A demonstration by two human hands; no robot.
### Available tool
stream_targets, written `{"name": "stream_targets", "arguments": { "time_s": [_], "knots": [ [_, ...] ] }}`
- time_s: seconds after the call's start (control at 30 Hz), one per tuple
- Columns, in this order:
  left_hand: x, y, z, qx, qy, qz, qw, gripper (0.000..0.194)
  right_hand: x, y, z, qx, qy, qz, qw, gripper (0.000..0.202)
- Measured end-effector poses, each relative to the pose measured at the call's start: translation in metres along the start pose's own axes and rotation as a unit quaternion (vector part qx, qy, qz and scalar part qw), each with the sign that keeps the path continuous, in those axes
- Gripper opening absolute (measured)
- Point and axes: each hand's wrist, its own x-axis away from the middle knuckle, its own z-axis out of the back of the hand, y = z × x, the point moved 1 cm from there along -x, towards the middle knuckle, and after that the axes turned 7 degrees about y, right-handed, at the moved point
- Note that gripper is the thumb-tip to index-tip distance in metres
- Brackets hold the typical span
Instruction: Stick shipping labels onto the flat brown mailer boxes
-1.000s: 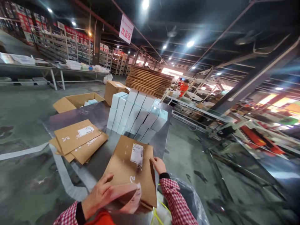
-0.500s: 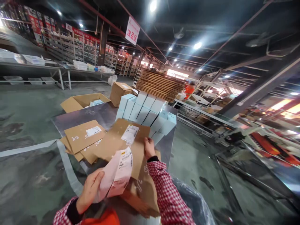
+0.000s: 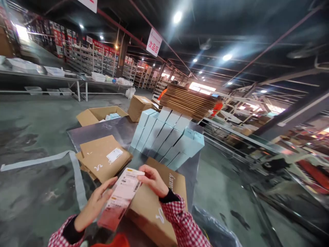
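A strip of printed shipping labels (image 3: 122, 192) lies between my two hands, tilted towards me. My left hand (image 3: 95, 206) grips it along the left edge, thumb and fingers pressed together on the paper. With thumb and index finger my right hand (image 3: 154, 180) pinches the top right corner of the strip. Beneath the labels and my right wrist is a stack of flat brown cardboard mailers (image 3: 171, 178) with white print. Left of it, another pile of mailers (image 3: 99, 152) has a white label stuck on its top piece.
Light blue boxes (image 3: 164, 133) stand in rows on the dark table (image 3: 84, 133), with flattened cartons (image 3: 187, 101) piled on top. An open carton (image 3: 95, 115) and a smaller cardboard stack (image 3: 138, 108) are at the far side. Clear plastic (image 3: 216, 226) hangs at lower right.
My right hand has left the labelled mailer, which now tops the left pile, and has come to the label strip's top corner. My left hand still holds the strip.
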Motion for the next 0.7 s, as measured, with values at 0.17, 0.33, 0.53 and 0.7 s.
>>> {"name": "stream_targets", "arguments": {
  "time_s": [0.17,0.33,0.53,0.7],
  "knots": [
    [0.000,0.019,-0.018,-0.041,-0.011,-0.017,0.999,0.056,0.054,0.009,-0.017,0.188,0.040,0.072,0.979,0.022],
    [-0.003,0.026,-0.055,-0.109,-0.053,-0.011,0.993,0.033,0.089,0.027,-0.023,0.264,0.136,0.088,0.951,0.027],
    [-0.011,0.020,-0.087,-0.131,-0.095,-0.018,0.987,0.042,0.106,0.044,0.005,0.223,0.241,0.054,0.943,0.032],
    [-0.007,-0.014,-0.091,-0.190,-0.142,-0.108,0.965,0.049,0.089,0.051,0.119,0.145,0.447,0.028,0.882,0.038]
  ]
}}
